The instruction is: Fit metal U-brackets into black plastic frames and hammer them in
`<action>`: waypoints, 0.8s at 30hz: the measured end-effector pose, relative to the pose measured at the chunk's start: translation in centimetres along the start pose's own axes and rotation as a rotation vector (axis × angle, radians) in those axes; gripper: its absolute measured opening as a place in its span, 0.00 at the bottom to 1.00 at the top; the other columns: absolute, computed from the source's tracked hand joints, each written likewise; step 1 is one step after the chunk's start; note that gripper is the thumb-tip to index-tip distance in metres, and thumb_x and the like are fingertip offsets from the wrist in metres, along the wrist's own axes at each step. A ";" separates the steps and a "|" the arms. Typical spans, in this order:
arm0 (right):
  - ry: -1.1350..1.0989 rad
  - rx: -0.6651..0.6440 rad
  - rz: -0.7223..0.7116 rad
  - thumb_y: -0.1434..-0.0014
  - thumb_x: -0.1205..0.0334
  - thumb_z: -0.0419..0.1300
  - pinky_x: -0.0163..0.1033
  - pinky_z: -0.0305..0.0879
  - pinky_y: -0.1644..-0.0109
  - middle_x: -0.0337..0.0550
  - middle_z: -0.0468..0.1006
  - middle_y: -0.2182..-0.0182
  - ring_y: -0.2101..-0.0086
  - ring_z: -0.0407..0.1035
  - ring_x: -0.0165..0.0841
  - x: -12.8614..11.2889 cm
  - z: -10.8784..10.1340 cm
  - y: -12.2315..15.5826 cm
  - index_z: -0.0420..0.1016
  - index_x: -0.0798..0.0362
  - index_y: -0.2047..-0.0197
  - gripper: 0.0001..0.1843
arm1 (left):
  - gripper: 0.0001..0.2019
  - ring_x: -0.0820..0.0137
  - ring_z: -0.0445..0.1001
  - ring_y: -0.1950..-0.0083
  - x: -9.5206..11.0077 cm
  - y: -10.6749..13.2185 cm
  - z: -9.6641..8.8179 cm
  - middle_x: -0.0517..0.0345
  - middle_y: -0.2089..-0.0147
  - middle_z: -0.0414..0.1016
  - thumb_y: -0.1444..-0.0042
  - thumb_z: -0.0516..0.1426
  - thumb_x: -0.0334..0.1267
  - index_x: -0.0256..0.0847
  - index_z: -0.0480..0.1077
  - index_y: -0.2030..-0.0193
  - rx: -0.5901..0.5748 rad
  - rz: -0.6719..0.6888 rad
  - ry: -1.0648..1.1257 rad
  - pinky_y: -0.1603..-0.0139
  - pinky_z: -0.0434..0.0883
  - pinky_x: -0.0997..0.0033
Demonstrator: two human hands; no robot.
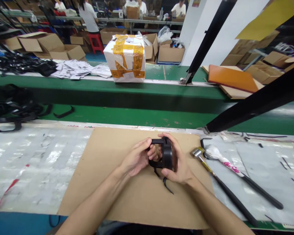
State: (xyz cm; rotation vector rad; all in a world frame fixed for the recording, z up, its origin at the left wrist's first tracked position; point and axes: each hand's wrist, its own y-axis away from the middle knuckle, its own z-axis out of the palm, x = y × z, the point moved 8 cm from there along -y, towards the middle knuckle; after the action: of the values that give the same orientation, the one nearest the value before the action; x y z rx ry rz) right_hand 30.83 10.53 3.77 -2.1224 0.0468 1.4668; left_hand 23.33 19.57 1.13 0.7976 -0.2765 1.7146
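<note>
Between both hands is a black plastic part (166,155) with a round body and a squarish handle-like frame, held above a flat cardboard sheet (95,182). My left hand (139,156) is closed on the frame side, thumb on its upper corner and fingers curled through the opening. Around the round body curve the fingers and thumb of my right hand (180,161). A thin black strip (168,186) lies just below the part, against the cardboard. Whether the strip is joined to the part I cannot tell.
Right of the cardboard lie a metal-headed hammer (220,182) and a mallet with a white-wrapped head (242,174). Black frames (12,107) pile up at left. Beyond the green conveyor (127,114) stands a taped box (124,58). A black post (254,101) slants across the right.
</note>
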 end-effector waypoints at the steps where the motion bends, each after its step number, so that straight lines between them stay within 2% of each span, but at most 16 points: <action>1: 0.005 -0.011 -0.014 0.35 0.30 0.60 0.53 0.78 0.40 0.62 0.64 0.32 0.44 0.76 0.49 -0.2 -0.1 -0.2 0.50 0.50 0.24 0.49 | 0.21 0.76 0.61 0.73 0.0 0.1 0.2 0.65 0.75 0.62 0.41 0.69 0.50 0.39 0.66 0.69 -0.018 -0.006 -0.001 0.65 0.68 0.74; 4: 0.036 -0.094 -0.043 0.33 0.31 0.60 0.59 0.67 0.29 0.62 0.58 0.27 0.31 0.63 0.53 -1.1 -0.6 -0.7 0.43 0.50 0.21 0.52 | 0.19 0.76 0.62 0.74 0.9 0.1 0.1 0.64 0.76 0.62 0.38 0.67 0.48 0.39 0.66 0.69 -0.047 -0.002 -0.004 0.67 0.68 0.75; 6: 0.121 -0.148 0.007 0.32 0.37 0.63 0.60 0.65 0.27 0.60 0.53 0.24 0.27 0.55 0.53 -1.4 -1.6 -0.5 0.38 0.48 0.19 0.54 | 0.18 0.76 0.61 0.76 2.5 0.1 -1.0 0.65 0.76 0.60 0.32 0.61 0.47 0.39 0.66 0.69 0.013 0.031 0.047 0.69 0.68 0.75; 7: 0.212 -0.179 0.039 0.33 0.42 0.66 0.61 0.64 0.27 0.58 0.53 0.23 0.26 0.54 0.52 -1.4 -2.2 -0.1 0.40 0.46 0.19 0.53 | 0.19 0.76 0.60 0.77 3.6 0.0 -1.9 0.65 0.77 0.59 0.29 0.57 0.46 0.39 0.65 0.70 0.070 0.068 0.091 0.71 0.67 0.75; 9: 0.453 -0.292 0.068 0.36 0.58 0.69 0.64 0.64 0.27 0.53 0.56 0.24 0.27 0.55 0.53 -1.4 -2.9 1.2 0.54 0.42 0.22 0.45 | 0.21 0.76 0.59 0.79 6.0 0.1 -4.0 0.66 0.78 0.56 0.25 0.51 0.46 0.40 0.64 0.72 0.188 0.173 0.192 0.74 0.66 0.76; 10: 0.580 -0.374 0.062 0.39 0.67 0.67 0.66 0.65 0.28 0.50 0.58 0.25 0.27 0.56 0.55 -1.3 -2.8 2.0 0.61 0.40 0.25 0.42 | 0.22 0.76 0.59 0.80 7.0 0.1 -4.9 0.66 0.79 0.56 0.25 0.49 0.46 0.41 0.63 0.72 0.229 0.218 0.235 0.75 0.66 0.76; 11: 0.693 -0.457 0.044 0.42 0.75 0.64 0.67 0.66 0.30 0.48 0.58 0.24 0.27 0.56 0.56 -1.1 -2.6 2.9 0.64 0.38 0.27 0.43 | 0.23 0.76 0.60 0.80 7.7 0.2 -5.6 0.66 0.79 0.56 0.25 0.48 0.46 0.41 0.63 0.73 0.251 0.251 0.270 0.75 0.65 0.77; 13: 0.847 -0.556 -0.001 0.49 0.83 0.58 0.70 0.68 0.33 0.48 0.53 0.22 0.27 0.54 0.59 -0.4 -2.0 4.1 0.64 0.37 0.26 0.51 | 0.23 0.76 0.60 0.80 8.3 0.1 -6.4 0.66 0.79 0.57 0.25 0.48 0.45 0.41 0.63 0.73 0.251 0.264 0.307 0.77 0.65 0.77; 15: 0.900 -0.577 -0.035 0.51 0.83 0.59 0.71 0.66 0.32 0.51 0.47 0.21 0.26 0.50 0.61 0.2 -1.2 4.3 0.64 0.40 0.26 0.51 | 0.23 0.76 0.61 0.80 8.0 -0.1 -6.5 0.66 0.79 0.57 0.25 0.47 0.45 0.41 0.63 0.73 0.226 0.234 0.308 0.77 0.65 0.77; 16: 0.893 -0.577 -0.057 0.49 0.81 0.60 0.71 0.64 0.30 0.54 0.48 0.21 0.25 0.49 0.61 0.5 -0.7 4.0 0.69 0.45 0.30 0.45 | 0.23 0.76 0.61 0.80 7.8 -0.1 -6.5 0.66 0.79 0.57 0.26 0.47 0.44 0.40 0.64 0.73 0.214 0.221 0.299 0.77 0.66 0.76; 18: 0.865 -0.562 -0.107 0.44 0.76 0.63 0.69 0.60 0.27 0.58 0.56 0.24 0.25 0.49 0.59 0.8 0.2 2.9 0.78 0.53 0.43 0.25 | 0.22 0.76 0.61 0.80 7.6 -0.1 -6.4 0.66 0.80 0.58 0.26 0.47 0.44 0.40 0.64 0.73 0.209 0.212 0.277 0.76 0.67 0.76; 20: 0.850 -0.524 -0.154 0.39 0.72 0.64 0.67 0.59 0.26 0.62 0.60 0.27 0.26 0.49 0.58 0.9 0.8 1.5 0.80 0.56 0.57 0.06 | 0.21 0.76 0.62 0.80 7.7 0.1 -6.5 0.66 0.80 0.58 0.27 0.48 0.44 0.40 0.65 0.72 0.237 0.217 0.259 0.75 0.69 0.76; 21: 0.842 -0.505 -0.169 0.38 0.70 0.65 0.67 0.58 0.26 0.63 0.60 0.27 0.26 0.49 0.59 0.9 1.0 0.8 0.79 0.56 0.61 0.02 | 0.21 0.76 0.62 0.80 7.9 0.1 -6.7 0.66 0.80 0.59 0.27 0.48 0.44 0.40 0.65 0.72 0.259 0.223 0.254 0.75 0.69 0.76; 23: 0.824 -0.484 -0.179 0.40 0.66 0.70 0.67 0.61 0.27 0.64 0.61 0.27 0.27 0.53 0.60 1.2 1.3 -0.4 0.79 0.56 0.62 0.04 | 0.22 0.76 0.62 0.81 8.2 0.3 -7.0 0.65 0.81 0.60 0.26 0.47 0.43 0.40 0.65 0.73 0.313 0.230 0.253 0.76 0.69 0.76; 24: 0.820 -0.480 -0.179 0.41 0.65 0.72 0.64 0.64 0.29 0.64 0.65 0.30 0.30 0.59 0.59 1.5 1.4 -0.9 0.80 0.55 0.62 0.06 | 0.23 0.76 0.62 0.82 8.3 0.3 -7.2 0.65 0.81 0.60 0.26 0.46 0.43 0.40 0.64 0.74 0.337 0.234 0.254 0.77 0.69 0.76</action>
State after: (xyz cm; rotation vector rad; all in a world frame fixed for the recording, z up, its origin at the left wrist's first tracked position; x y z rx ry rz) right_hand 30.55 12.35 2.54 -2.8937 -0.2047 0.4497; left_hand 19.58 29.91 1.18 0.8003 0.1014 2.0944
